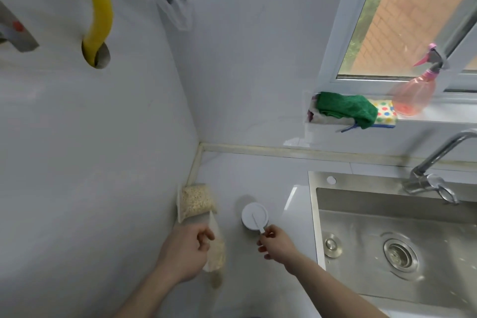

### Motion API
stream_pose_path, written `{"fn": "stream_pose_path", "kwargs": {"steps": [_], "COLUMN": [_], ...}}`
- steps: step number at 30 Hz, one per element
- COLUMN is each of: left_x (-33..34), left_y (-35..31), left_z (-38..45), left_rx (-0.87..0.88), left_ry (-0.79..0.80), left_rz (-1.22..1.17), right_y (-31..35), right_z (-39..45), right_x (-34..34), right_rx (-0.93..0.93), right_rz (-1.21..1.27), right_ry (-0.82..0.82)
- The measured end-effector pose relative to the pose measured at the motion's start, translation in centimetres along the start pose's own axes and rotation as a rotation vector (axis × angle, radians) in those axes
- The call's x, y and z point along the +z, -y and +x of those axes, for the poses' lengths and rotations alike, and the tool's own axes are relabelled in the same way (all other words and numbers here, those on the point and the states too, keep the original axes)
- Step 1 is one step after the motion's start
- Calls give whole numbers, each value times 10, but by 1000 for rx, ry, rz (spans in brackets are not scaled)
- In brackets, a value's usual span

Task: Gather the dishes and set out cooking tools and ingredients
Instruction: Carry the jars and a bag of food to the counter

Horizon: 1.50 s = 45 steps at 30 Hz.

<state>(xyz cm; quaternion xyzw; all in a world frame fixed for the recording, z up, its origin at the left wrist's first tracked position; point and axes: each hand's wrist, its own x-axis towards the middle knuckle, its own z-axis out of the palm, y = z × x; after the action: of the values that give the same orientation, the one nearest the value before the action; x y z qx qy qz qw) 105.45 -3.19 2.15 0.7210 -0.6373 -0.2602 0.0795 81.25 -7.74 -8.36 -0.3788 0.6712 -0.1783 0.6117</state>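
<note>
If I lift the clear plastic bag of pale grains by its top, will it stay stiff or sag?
The clear plastic bag of pale grains looks thin and soft, so it will probably sag below the left hand pinching its top. The loose grains sit low inside, so they would likely shift and swing. It seems only partly filled, so probably light.

A steel sink [361,217] sits at the right with its faucet [433,160] at the back rim. On the window sill [444,113] lie a green cloth [346,107], a spotted sponge [386,113] and a pink spray bottle [415,93]. A yellow hose [99,8] enters the left wall.
</note>
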Motion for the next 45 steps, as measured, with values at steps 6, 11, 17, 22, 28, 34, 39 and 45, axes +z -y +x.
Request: {"fn": "stream_pose_path", "kwargs": {"steps": [6,11,17,22,28,34,39,45], "left_x": [1,17,43,84,150,213,264,308], "left_y": [-37,-83,-165,-256,-362,-445,-501,-535], "left_z": [12,19,-3,-59,-175,-321,-444,-543], "left_rx": [214,386,601,806,1073,1289,1507,1702], "left_ry": [61,94,192,312,401,479,603,710], "left_rz": [13,31,141,169,184,125,135,185], "right_y": [-21,-53,-88,-151,-249,-358,-434,-493], "right_z": [-34,-86,-184,-277,-405,-531,-626,-703], "right_x": [-26,-56,-113,-151,-187,-208,-213,-200], "right_rx": [-19,-21,-111,-165,-175,-173,-160,-143], "right_rz": [45,208,435,572,643,747,853,999], "right_ry": [-91,-208,-390,-613,-868,-1080,-1278,-1495]}}
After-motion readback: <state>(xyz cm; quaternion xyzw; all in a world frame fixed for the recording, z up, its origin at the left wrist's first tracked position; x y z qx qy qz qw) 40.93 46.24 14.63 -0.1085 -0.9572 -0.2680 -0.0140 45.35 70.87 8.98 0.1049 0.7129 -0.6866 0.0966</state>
